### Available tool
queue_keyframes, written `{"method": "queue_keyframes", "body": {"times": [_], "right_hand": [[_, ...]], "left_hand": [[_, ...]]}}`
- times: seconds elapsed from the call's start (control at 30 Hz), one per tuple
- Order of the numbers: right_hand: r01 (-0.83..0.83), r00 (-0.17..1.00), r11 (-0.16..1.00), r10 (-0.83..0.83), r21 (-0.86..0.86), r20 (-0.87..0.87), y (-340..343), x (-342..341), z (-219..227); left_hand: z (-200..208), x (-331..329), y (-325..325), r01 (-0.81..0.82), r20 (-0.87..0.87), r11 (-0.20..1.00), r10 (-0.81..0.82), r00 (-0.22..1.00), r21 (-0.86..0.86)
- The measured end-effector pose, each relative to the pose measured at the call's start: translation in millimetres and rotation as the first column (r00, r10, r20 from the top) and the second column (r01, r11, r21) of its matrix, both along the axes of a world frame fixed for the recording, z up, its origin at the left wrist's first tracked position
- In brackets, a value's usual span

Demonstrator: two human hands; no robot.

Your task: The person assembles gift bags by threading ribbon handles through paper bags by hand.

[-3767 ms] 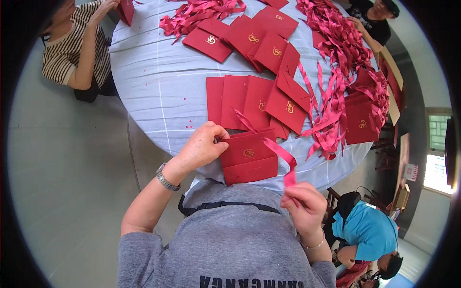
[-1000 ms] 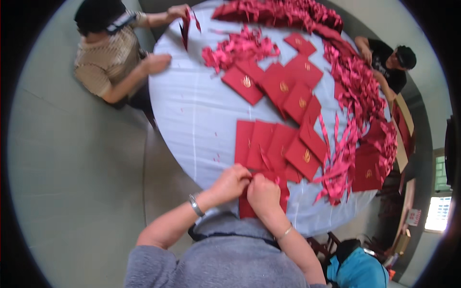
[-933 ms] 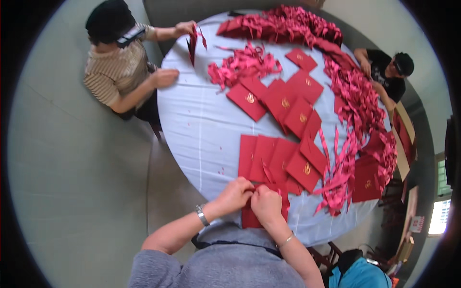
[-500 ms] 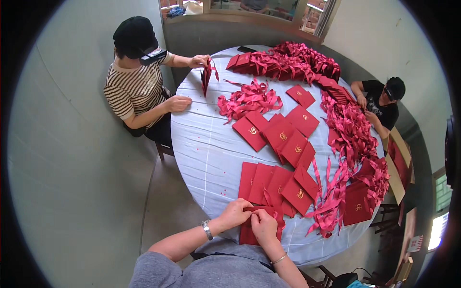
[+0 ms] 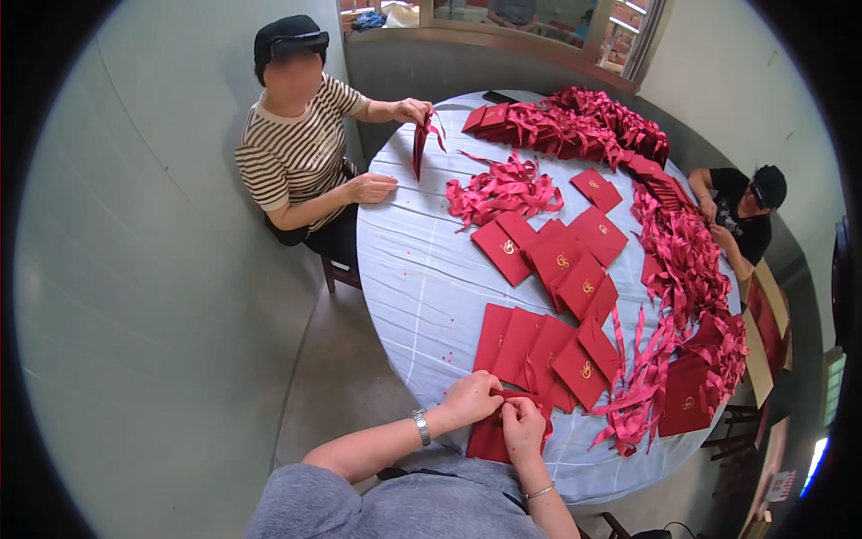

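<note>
At the near edge of the round table, a dark red paper gift bag [image 5: 488, 442] lies in front of my body. My left hand [image 5: 472, 401] pinches its upper edge from the left, fingers closed. My right hand [image 5: 523, 429] is closed in a pinch on the same edge, close beside the left fingertips. A bit of pink-red ribbon [image 5: 547, 420] shows to the right of my right hand; the fingers hide what lies between them. Just beyond my hands, several flat red bags [image 5: 519, 350] overlap in a row, some with gold emblems.
Loose ribbons [image 5: 503, 190] lie mid-table. Ribboned bags [image 5: 561, 130] are heaped along the far and right edges. Across the left side, a person in stripes [image 5: 301, 157] holds up a red bag; another person in black [image 5: 750, 211] works at the right. A cardboard box [image 5: 763, 332] stands beyond.
The whole scene has shifted right in the picture as my view turned. The striped person's head has lifted. Both my hands stay on the bag's edge with little movement.
</note>
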State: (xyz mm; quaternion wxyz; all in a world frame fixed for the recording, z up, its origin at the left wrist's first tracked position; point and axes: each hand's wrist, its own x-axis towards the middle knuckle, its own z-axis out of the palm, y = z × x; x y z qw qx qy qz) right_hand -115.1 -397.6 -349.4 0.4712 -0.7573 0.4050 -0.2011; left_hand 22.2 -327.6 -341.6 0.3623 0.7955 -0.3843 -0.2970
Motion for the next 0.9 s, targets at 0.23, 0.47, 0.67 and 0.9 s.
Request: {"method": "queue_keyframes", "body": {"times": [0.23,0.47,0.67,0.9], "right_hand": [[-0.024,0.999,0.998,0.023,-0.066,-0.023,-0.4,2.4,4.2],[-0.04,0.998,0.993,0.045,-0.107,0.038,-0.4,8.6,6.3],[-0.052,0.995,0.994,0.059,-0.091,0.079,5.4,0.1,6.5],[-0.043,0.992,0.983,0.064,-0.181,0.111,9.2,-8.8,9.8]], "left_hand": [[2.4,-0.5,-0.7,-0.023,-0.009,1.0,0.023,1.0,0.02],[2.3,2.7,-0.1,-0.027,0.023,1.0,0.027,0.999,-0.012],[4.0,-4.2,1.5,-0.03,0.04,0.999,0.028,0.999,0.03],[-12.0,-7.8,1.9,0.06,0.022,0.984,-0.057,0.998,-0.167]]}}
